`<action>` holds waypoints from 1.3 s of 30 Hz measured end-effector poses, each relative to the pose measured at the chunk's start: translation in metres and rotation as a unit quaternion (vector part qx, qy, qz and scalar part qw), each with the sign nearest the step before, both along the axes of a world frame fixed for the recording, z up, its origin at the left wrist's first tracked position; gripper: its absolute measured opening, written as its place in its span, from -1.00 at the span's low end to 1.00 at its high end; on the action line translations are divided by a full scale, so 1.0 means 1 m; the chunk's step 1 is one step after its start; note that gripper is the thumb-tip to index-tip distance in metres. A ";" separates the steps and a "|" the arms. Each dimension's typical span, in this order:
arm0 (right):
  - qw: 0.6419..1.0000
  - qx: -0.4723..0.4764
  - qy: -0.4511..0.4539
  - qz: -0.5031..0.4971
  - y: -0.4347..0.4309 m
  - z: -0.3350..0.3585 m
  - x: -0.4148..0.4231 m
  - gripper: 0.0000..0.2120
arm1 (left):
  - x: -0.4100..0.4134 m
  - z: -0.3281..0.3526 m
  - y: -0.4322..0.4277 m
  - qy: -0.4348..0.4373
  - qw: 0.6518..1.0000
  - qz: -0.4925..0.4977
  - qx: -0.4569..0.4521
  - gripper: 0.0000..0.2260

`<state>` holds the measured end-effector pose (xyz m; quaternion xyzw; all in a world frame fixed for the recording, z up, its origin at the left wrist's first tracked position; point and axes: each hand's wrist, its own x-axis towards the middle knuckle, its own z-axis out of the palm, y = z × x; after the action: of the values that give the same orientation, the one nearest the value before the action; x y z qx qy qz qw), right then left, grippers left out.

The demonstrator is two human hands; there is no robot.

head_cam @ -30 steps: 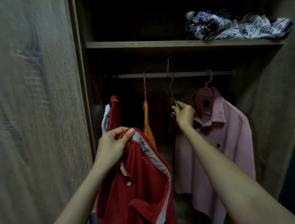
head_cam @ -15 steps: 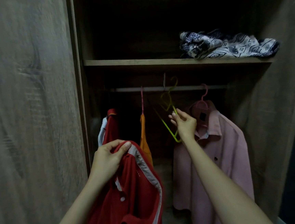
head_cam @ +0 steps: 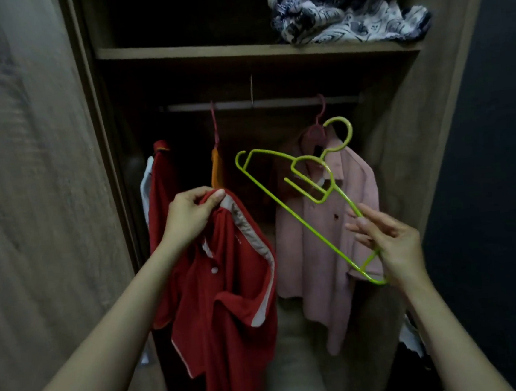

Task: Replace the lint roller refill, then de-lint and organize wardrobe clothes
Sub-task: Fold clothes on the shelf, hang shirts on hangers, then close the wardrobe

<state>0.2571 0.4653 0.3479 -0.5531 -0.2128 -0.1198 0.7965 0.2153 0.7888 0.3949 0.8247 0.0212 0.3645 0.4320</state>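
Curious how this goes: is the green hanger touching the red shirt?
Apart. The head view shows a dark gap between the hanger, held by the right hand, and the shirt, gripped by the left hand.

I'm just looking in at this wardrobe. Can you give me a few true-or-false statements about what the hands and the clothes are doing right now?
1. The right hand holds a green hanger that is off the rail. True.
2. The left hand holds nothing. False: it grips the red shirt at the collar.
3. The pink shirt lies folded on the shelf. False: it hangs from the rail on a pink hanger; a patterned cloth lies on the shelf.
4. The red shirt is not on the green hanger. True.
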 end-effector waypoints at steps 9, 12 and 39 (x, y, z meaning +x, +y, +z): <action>0.998 -0.042 0.049 -0.007 -0.121 -0.036 -0.053 -0.43 | 0.004 0.000 -0.033 0.048 0.995 0.072 0.053 -0.80; 0.997 -0.053 0.053 0.022 -0.140 -0.040 -0.067 -0.63 | 0.003 0.001 -0.040 0.063 0.992 0.082 0.069 -0.76; 0.997 -0.046 -0.004 0.065 -0.109 -0.039 -0.059 -0.52 | -0.016 0.018 -0.125 -0.023 0.867 -0.002 0.498 -0.62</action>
<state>0.1982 0.3567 0.3085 -0.5735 -0.2566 -0.0606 0.7756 0.1991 0.6643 0.4132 0.9216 -0.1751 0.3446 -0.0354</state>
